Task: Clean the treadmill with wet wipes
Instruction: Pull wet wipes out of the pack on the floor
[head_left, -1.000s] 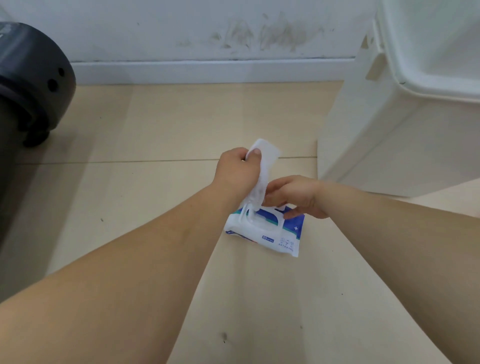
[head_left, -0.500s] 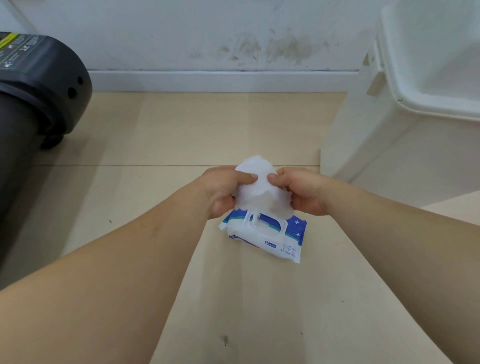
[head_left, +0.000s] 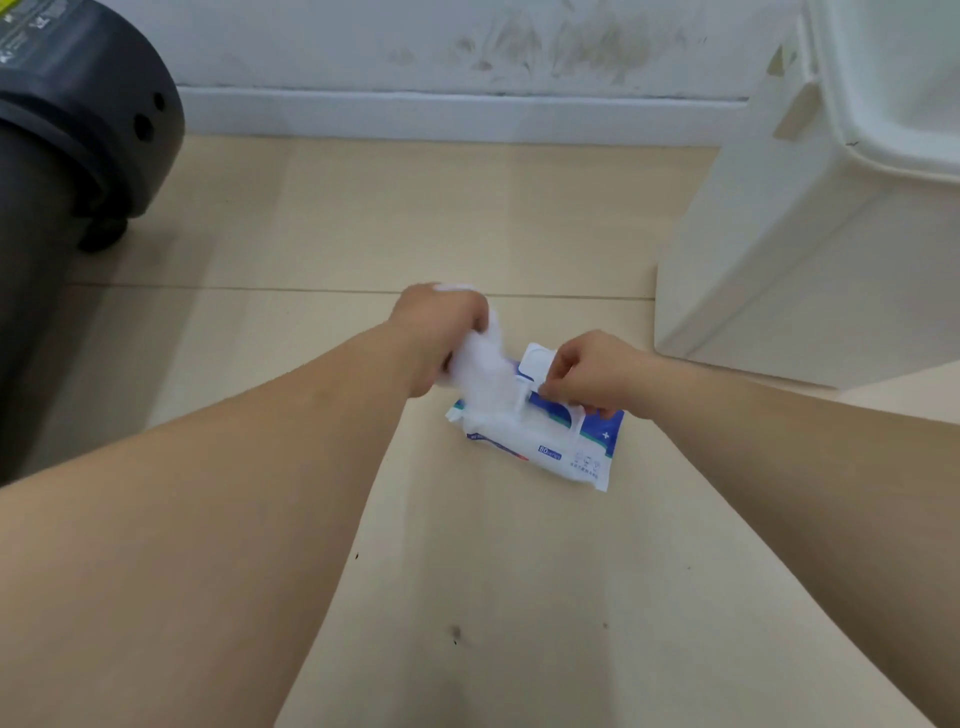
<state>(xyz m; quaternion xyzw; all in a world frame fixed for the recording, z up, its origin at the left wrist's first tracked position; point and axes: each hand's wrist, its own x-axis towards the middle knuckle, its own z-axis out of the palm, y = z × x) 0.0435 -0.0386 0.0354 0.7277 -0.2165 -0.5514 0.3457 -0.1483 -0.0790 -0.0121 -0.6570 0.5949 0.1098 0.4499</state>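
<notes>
White crumpled wet wipe (head_left: 480, 364), head view: bunched in the left hand's (head_left: 436, 327) closed fist, just above the blue-and-white plastic wipes pack (head_left: 550, 449) on the beige floor (head_left: 467, 218). Right hand (head_left: 592, 371): pinches the pack's top beside its raised lid (head_left: 537, 358), probably steadying it. Dark grey treadmill housing (head_left: 78, 135): well left of the pack, untouched.

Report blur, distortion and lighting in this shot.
Head view: left hand and its wet wipe are motion-smeared; the wipe pack print is sharp. Head view: wide-angle stretch swells the forearms at the bottom edge. Head view: soft even light, faint shadow beside the treadmill, no glare.
</notes>
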